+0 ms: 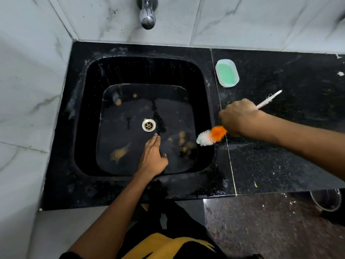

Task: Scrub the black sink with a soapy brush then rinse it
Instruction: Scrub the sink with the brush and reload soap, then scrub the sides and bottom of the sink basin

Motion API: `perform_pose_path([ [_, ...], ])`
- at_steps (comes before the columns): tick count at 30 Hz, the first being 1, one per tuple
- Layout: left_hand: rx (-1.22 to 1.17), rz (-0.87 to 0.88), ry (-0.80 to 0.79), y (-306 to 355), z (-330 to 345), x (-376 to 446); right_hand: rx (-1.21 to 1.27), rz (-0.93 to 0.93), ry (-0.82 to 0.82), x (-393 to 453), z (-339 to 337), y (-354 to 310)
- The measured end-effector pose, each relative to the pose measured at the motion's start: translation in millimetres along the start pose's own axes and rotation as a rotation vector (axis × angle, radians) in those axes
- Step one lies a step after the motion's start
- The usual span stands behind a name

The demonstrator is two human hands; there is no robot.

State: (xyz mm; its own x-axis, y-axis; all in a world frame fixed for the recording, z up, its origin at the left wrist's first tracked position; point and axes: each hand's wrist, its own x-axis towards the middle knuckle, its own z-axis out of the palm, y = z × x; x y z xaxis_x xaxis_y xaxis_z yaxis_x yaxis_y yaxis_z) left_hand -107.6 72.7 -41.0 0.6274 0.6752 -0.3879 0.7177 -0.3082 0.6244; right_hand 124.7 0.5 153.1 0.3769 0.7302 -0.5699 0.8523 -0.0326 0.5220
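Note:
The black sink (87, 116) is set into a black stone counter, with a metal drain (148, 125) at its middle and brownish dirt patches on its wet floor. My left hand (153, 157) reaches into the basin, fingers extended toward the drain, holding nothing. My right hand (239, 116) grips the white handle of a brush (211, 136) whose orange, white and green bristles hang over the sink's right rim. A chrome tap (147, 14) juts from the wall above; no water runs from it.
A pale dish of green soap (227, 72) sits on the counter (289, 146) right of the sink. Marble-tiled walls close in at the back and left. A metal pot (326, 200) stands on the floor below the counter's right end.

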Motion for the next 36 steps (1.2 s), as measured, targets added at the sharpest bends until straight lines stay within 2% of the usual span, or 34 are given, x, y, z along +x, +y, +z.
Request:
perform_pose_path([
  [4, 0.017, 0.014, -0.022, 0, 0, 0, 0.035, 0.110, 0.008, -15, 5, 5],
  [7, 0.031, 0.021, -0.029, 0, 0, -2, 0.007, 0.001, -0.080, -31, 11, -9],
  [11, 0.032, 0.032, -0.036, 2, -1, -2, -0.010, 0.057, -0.041, -37, -1, -3],
  [16, -0.010, -0.026, -0.012, 2, -4, -4, 0.024, -0.262, 0.048, -72, -10, -74],
  [20, -0.101, -0.100, 0.037, 2, -12, -7, 0.052, -0.423, 0.237, -94, -38, -112],
  [23, -0.122, -0.151, 0.058, -5, -18, -14, 0.039, -0.525, 0.283, -96, -46, -122],
  [27, -0.107, -0.175, 0.073, -13, -23, -27, 0.111, -0.470, 0.168, -93, -35, -89],
  [29, -0.107, -0.187, 0.080, -15, -25, -28, 0.024, -0.426, 0.056, -97, -30, -68],
  [31, -0.111, -0.200, 0.080, -14, -26, -29, -0.014, -0.460, 0.035, -102, -31, -61],
  [34, -0.115, -0.217, 0.076, -9, -34, -34, 0.101, -0.541, 0.180, -102, -44, -85],
  [36, -0.094, -0.241, 0.134, -10, -45, -45, 0.166, -0.588, 0.287, -92, -55, -113],
])
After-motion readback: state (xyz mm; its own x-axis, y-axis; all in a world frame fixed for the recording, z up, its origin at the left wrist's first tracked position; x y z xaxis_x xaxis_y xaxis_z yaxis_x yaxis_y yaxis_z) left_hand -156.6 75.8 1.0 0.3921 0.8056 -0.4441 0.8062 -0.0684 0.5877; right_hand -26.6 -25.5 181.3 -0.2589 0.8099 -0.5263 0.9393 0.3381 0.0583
